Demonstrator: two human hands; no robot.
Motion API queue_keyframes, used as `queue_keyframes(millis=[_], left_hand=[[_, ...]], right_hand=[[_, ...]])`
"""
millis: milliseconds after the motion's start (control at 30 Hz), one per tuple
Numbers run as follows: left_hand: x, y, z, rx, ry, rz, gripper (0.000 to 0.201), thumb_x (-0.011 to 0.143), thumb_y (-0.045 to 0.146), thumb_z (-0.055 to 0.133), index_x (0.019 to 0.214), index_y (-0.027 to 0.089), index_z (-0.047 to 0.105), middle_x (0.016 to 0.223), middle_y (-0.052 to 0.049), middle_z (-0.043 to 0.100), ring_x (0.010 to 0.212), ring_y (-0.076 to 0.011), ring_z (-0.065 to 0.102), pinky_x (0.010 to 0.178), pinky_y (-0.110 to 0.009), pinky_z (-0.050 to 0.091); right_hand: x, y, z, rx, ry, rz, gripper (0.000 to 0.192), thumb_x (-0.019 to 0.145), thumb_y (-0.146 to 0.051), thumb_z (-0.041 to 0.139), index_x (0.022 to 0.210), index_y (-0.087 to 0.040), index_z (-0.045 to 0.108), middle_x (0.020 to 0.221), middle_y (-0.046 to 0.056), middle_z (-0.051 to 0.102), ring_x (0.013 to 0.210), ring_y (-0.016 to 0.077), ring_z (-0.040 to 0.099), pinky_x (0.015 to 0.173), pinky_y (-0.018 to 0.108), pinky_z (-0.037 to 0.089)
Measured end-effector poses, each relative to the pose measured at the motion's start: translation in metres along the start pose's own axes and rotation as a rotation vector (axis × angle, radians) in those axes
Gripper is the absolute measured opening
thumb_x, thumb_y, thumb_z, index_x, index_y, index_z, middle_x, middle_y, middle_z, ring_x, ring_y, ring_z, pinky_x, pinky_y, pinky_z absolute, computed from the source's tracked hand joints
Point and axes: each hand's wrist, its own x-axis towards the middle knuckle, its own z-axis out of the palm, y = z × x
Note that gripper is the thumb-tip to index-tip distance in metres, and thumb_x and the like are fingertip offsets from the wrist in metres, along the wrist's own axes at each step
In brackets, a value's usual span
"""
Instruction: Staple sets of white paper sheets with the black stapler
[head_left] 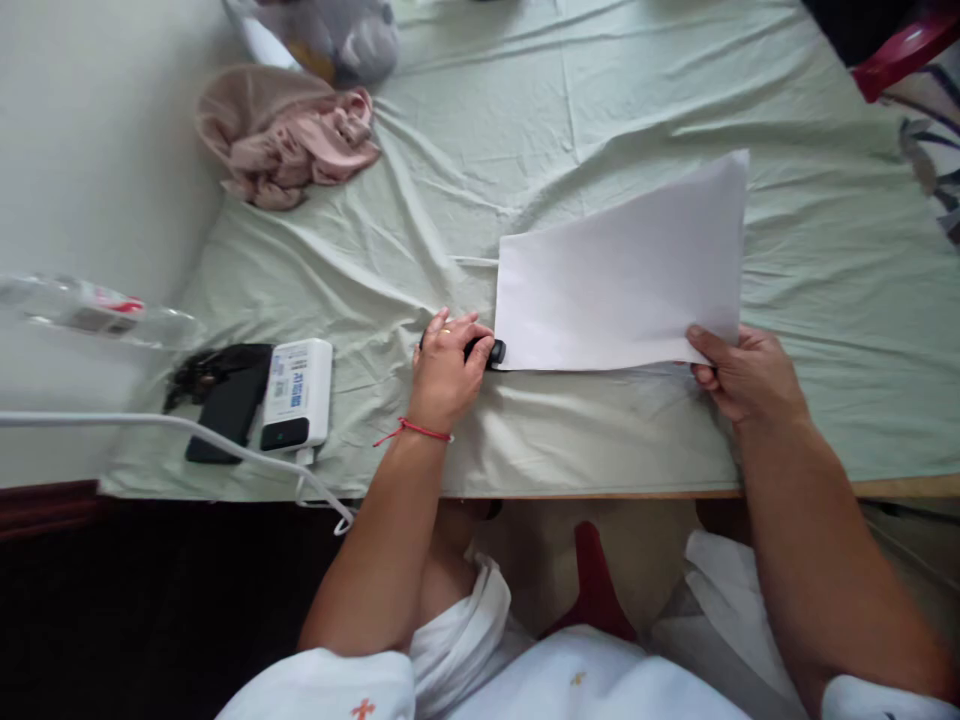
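Observation:
My right hand (750, 375) pinches the near right corner of white paper sheets (619, 270), thumb on top and fingers underneath. The sheets lie at a slant, their right side raised off the bed-like surface. At their near left corner my left hand (452, 365) is closed over a small black stapler (496, 352). Only its dark end shows past my thumb, against the paper's edge; the rest is hidden under the palm. A red string bracelet circles my left wrist.
A pale green sheet (420, 420) covers the surface. To the left lie a white power bank (300, 385), a black phone (231, 405) and a white cable (172, 422). A clear plastic bottle (105, 310) and crumpled pink cloth (300, 140) are farther left. A red plastic object (907, 55) sits far right.

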Motion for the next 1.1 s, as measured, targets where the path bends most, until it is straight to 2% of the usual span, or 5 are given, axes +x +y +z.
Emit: queue_keyframes(millis=[267, 467, 600, 800, 1100], left_hand=[[0.018, -0.002, -0.01, -0.124, 0.101, -0.073, 0.013, 0.09, 0.013, 0.073, 0.09, 0.024, 0.08, 0.117, -0.008, 0.085, 0.127, -0.0316, 0.077, 0.134, -0.055, 0.044], [0.026, -0.005, -0.013, -0.079, 0.442, -0.125, 0.037, 0.076, -0.002, 0.077, 0.103, 0.023, 0.076, 0.127, -0.012, 0.075, 0.144, -0.0379, 0.061, 0.133, -0.058, 0.042], [0.019, 0.017, -0.004, -0.387, 0.581, 0.011, 0.014, 0.098, 0.027, 0.078, 0.112, 0.024, 0.074, 0.12, -0.007, 0.075, 0.113, -0.0239, 0.073, 0.096, -0.036, 0.061], [0.015, 0.044, -0.002, -1.003, 0.221, -0.092, 0.051, 0.098, 0.075, 0.077, 0.092, 0.024, 0.075, 0.083, -0.004, 0.073, 0.06, -0.0128, 0.058, 0.049, -0.026, 0.042], [0.015, 0.039, 0.003, -0.903, 0.205, -0.003, 0.033, 0.076, 0.038, 0.104, 0.078, 0.021, 0.077, 0.062, 0.006, 0.06, 0.05, -0.0074, 0.044, 0.043, -0.021, 0.034]], right_hand=[[0.003, 0.006, 0.0, 0.052, -0.037, -0.078, 0.049, 0.051, -0.036, 0.109, 0.068, -0.018, 0.066, 0.057, -0.003, 0.062, 0.039, 0.0042, 0.045, 0.028, 0.013, 0.031], [0.008, 0.001, -0.012, 0.144, 0.056, -0.103, 0.056, 0.037, -0.031, 0.112, 0.066, -0.016, 0.066, 0.058, -0.007, 0.06, 0.037, 0.0022, 0.043, 0.026, 0.013, 0.031], [0.004, -0.01, -0.02, 0.232, 0.062, -0.092, 0.056, 0.039, -0.023, 0.112, 0.072, -0.016, 0.068, 0.065, -0.007, 0.063, 0.041, 0.001, 0.044, 0.028, 0.011, 0.029], [-0.007, -0.018, -0.022, 0.286, 0.002, -0.101, 0.063, 0.03, -0.027, 0.115, 0.078, -0.017, 0.074, 0.071, -0.009, 0.065, 0.046, 0.0001, 0.043, 0.029, 0.009, 0.032], [0.003, -0.003, -0.027, 0.136, 0.074, -0.201, 0.064, 0.035, -0.048, 0.113, 0.064, -0.021, 0.064, 0.059, -0.007, 0.059, 0.045, 0.0076, 0.051, 0.029, 0.017, 0.041]])
